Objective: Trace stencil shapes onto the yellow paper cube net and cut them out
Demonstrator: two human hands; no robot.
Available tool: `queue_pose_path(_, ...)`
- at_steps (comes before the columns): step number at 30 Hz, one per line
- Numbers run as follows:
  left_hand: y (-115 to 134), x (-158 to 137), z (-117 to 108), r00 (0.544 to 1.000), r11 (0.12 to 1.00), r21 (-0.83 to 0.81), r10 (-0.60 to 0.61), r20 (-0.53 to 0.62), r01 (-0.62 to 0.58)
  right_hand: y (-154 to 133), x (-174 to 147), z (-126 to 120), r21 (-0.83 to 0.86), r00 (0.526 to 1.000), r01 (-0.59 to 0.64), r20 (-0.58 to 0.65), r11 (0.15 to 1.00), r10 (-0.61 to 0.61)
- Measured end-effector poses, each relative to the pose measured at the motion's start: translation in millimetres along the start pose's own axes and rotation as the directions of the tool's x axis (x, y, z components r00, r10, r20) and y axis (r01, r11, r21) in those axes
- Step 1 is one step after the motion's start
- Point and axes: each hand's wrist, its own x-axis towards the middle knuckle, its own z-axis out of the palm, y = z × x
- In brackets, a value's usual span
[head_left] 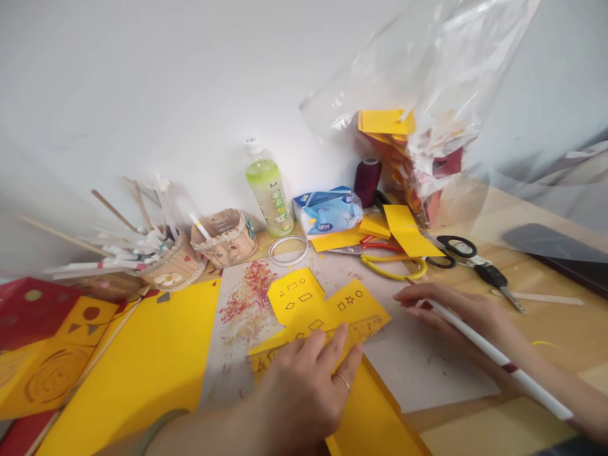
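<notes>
My left hand, with a ring on one finger, lies with its fingers spread on a see-through ruler. The ruler crosses a folded yellow paper piece, whose flaps carry small drawn shapes: circles, a star, rectangles and a triangle. To the right, my right hand is closed around a white pen with a dark red band. The pen's writing end is hidden by the fingers, just beyond the paper's right corner. Under the yellow piece is a grey-white sheet with red and yellow smudges.
Left are a large yellow sheet, decorated red and yellow pieces and pen baskets. Behind stand a drink bottle, tissues and dark thread. Yellow-handled scissors, a tape roll and a key lie nearby.
</notes>
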Motion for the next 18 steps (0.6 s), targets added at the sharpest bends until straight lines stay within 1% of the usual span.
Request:
queue_pose_path(3, 5.6, -6.3, 8.8, 1.000, 1.000, -0.004, 0.009, 0.003, -0.009, -5.1, -7.8, 3.4, 0.015, 0.996, 0.085, 0.019, 0.996, -0.085)
queue_pose_path(6, 5.2, -14.8, 4.4, 1.000, 0.999, -0.054, 0.009, -0.018, -0.010, -13.6, -10.5, 2.9, 0.047, 0.977, 0.173, 0.120, 0.984, -0.177)
queue_pose_path(8, 6.6, -23.6, -1.9, 0.995, 0.996, -0.080, -0.041, -0.090, 0.034, -21.1, -7.7, 2.8, 0.068, 0.948, 0.240, 0.196, 0.968, -0.249)
queue_pose_path(10, 11.3, -34.5, -6.9, 0.983, 0.997, -0.054, -0.066, -0.170, 0.057, -28.2, -1.7, 4.3, 0.069, 0.919, 0.310, 0.233, 0.948, -0.318)
queue_pose_path(12, 18.1, -46.2, -8.9, 0.998, 1.000, 0.006, 0.011, -0.067, -0.011, -33.0, 5.2, 7.3, 0.057, 0.885, 0.380, 0.267, 0.923, -0.381)
queue_pose_path(15, 26.9, -61.2, -6.5, 0.996, 0.998, 0.035, 0.042, 0.080, -0.045, -33.7, 12.0, 11.7, 0.044, 0.849, 0.426, 0.325, 0.904, -0.416)
queue_pose_path(18, 28.8, -69.9, -2.7, 0.992, 0.996, 0.080, 0.035, 0.123, -0.045, -27.3, 13.3, 12.4, 0.041, 0.850, 0.414, 0.338, 0.909, -0.403)
